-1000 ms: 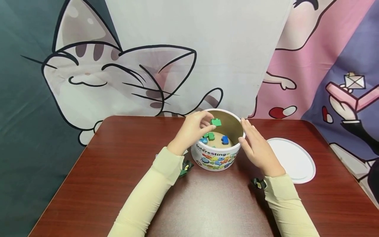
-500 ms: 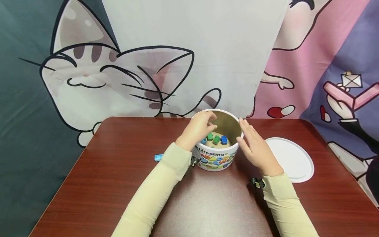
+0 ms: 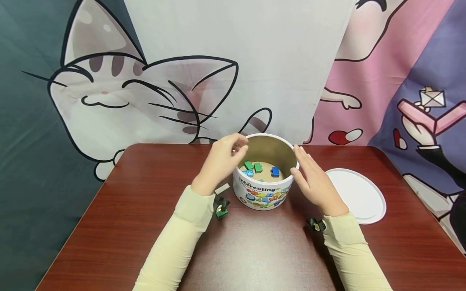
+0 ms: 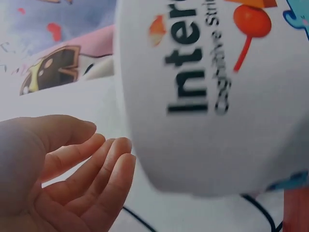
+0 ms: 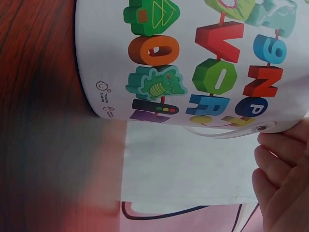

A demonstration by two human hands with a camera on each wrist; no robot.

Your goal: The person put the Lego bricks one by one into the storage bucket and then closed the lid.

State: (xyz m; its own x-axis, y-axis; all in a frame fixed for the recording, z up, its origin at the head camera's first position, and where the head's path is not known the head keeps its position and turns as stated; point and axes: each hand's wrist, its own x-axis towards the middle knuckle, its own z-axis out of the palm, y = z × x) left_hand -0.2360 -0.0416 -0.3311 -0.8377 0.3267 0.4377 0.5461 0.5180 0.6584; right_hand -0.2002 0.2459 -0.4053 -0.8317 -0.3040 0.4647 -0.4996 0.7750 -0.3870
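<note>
A white round bucket (image 3: 262, 198) with printed toy pictures stands near the table's far edge. Several small bricks lie inside, among them a green brick (image 3: 258, 167), a light blue brick (image 3: 248, 173) and a dark blue brick (image 3: 274, 171). My left hand (image 3: 225, 159) is at the bucket's left rim, fingers loosely bent and holding nothing; the left wrist view shows its fingertips beside the bucket wall. My right hand (image 3: 317, 180) rests with straight fingers against the right side of the rim, close to the handle's pivot (image 5: 261, 128).
A white round lid (image 3: 358, 196) lies on the table (image 3: 109, 234), right of the bucket. By my left wrist lie a pale flat piece (image 3: 222, 188) and a green brick (image 3: 221, 214), partly covered by the wrist camera. A printed cloth (image 3: 284, 60) hangs behind.
My left hand held a green brick over the bucket, let it go inside, and has drawn back left to the rim. The right hand has stayed at the rim.
</note>
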